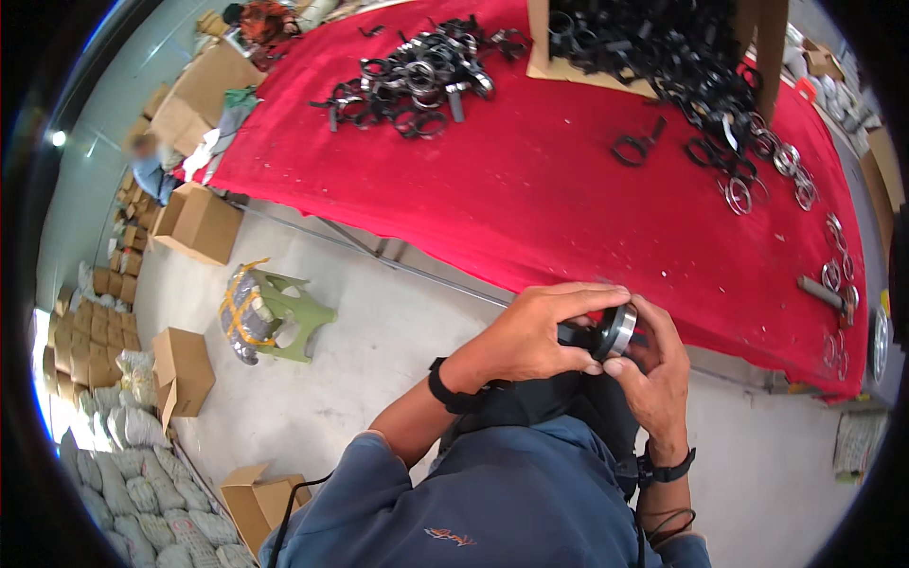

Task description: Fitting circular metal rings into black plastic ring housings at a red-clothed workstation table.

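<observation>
Red cloth covers the long surface (568,199), which runs across the upper part of the view. At its far edge stands a cardboard box (559,57) whose open side spills a dense tangle of black rings (663,47) onto the cloth; how deep the box goes is cut off by the top of the frame. A second loose pile of black and silver rings (421,76) lies further left, and single metal rings (739,194) trail along the right side.

Close to the person's chest, just off the near edge of the surface, both hands hold a small round part (615,331). It has a shiny silver rim and a dark body. The left hand (530,336) curls over its top, fingers closed on it. The right hand (653,364) grips it from beneath and the side, thumb pressed to the rim. The fingers hide most of the part, so its face is hard to make out.

Below, on the concrete floor (379,331), stand a green plastic stool (284,312) and several cardboard cartons (199,222).
</observation>
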The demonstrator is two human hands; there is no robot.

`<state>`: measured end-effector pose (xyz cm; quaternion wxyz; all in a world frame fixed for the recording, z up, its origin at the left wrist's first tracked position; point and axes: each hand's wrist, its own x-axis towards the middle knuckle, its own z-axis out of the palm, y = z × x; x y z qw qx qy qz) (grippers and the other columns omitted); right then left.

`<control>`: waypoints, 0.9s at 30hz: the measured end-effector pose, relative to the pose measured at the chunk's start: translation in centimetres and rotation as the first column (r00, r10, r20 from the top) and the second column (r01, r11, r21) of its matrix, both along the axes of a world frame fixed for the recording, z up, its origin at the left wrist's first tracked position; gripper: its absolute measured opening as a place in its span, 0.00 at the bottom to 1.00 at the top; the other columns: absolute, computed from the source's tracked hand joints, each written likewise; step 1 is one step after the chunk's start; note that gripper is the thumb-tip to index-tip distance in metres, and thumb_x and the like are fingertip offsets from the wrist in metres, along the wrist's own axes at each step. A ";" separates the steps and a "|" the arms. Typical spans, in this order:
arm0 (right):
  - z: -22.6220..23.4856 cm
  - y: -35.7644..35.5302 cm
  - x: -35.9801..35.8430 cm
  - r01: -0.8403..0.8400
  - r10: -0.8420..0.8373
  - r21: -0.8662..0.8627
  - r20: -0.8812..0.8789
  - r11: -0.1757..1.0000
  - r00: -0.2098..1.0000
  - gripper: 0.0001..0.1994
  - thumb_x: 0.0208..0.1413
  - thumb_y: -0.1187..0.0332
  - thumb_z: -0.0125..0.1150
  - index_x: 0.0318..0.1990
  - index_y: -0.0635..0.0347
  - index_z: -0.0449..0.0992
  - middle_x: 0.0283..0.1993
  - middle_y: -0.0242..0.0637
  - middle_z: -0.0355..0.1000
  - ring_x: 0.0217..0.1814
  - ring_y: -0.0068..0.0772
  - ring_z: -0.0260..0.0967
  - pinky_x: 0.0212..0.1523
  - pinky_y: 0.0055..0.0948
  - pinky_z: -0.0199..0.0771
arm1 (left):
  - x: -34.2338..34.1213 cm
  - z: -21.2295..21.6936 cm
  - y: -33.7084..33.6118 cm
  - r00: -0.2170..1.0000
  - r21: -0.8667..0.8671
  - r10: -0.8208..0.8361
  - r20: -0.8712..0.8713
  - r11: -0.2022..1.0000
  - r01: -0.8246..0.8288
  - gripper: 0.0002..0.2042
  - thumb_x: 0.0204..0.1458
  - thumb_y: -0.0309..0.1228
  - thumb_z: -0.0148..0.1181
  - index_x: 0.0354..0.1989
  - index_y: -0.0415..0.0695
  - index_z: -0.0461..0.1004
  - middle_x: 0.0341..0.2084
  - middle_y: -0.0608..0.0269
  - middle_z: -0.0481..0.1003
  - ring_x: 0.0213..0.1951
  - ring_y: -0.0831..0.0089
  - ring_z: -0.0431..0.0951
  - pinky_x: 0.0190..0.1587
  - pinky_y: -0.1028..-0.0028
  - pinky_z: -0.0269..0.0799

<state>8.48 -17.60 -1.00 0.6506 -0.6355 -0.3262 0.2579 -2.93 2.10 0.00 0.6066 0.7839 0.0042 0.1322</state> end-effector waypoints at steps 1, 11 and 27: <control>0.0 0.1 -0.1 0.025 -0.025 0.000 0.009 1.000 1.000 0.33 0.55 0.72 0.75 0.69 0.66 0.73 0.67 0.45 0.71 0.68 0.42 0.74 0.63 0.41 0.84 | -0.1 0.0 0.2 0.998 -0.098 -0.043 -0.036 0.994 0.039 0.42 0.44 0.24 0.80 0.73 0.42 0.72 0.70 0.50 0.73 0.70 0.57 0.74 0.67 0.59 0.78; 0.2 3.2 1.4 0.299 -0.307 0.121 0.060 0.947 0.950 0.30 0.81 0.48 0.42 0.30 0.62 0.73 0.30 0.32 0.68 0.32 0.23 0.62 0.35 0.29 0.60 | 0.5 0.6 -0.8 0.950 -0.356 -0.312 -0.017 0.890 0.286 0.45 0.50 0.21 0.76 0.79 0.43 0.63 0.60 0.57 0.68 0.67 0.64 0.72 0.74 0.61 0.69; -0.2 5.3 1.1 0.543 -0.557 0.161 0.063 0.824 0.828 0.26 0.80 0.51 0.49 0.27 0.58 0.66 0.26 0.24 0.57 0.30 0.20 0.53 0.31 0.29 0.54 | 4.5 0.5 -4.7 0.599 0.228 0.469 0.650 0.631 -0.742 0.13 0.61 0.29 0.63 0.23 0.43 0.73 0.20 0.60 0.70 0.26 0.59 0.73 0.28 0.60 0.69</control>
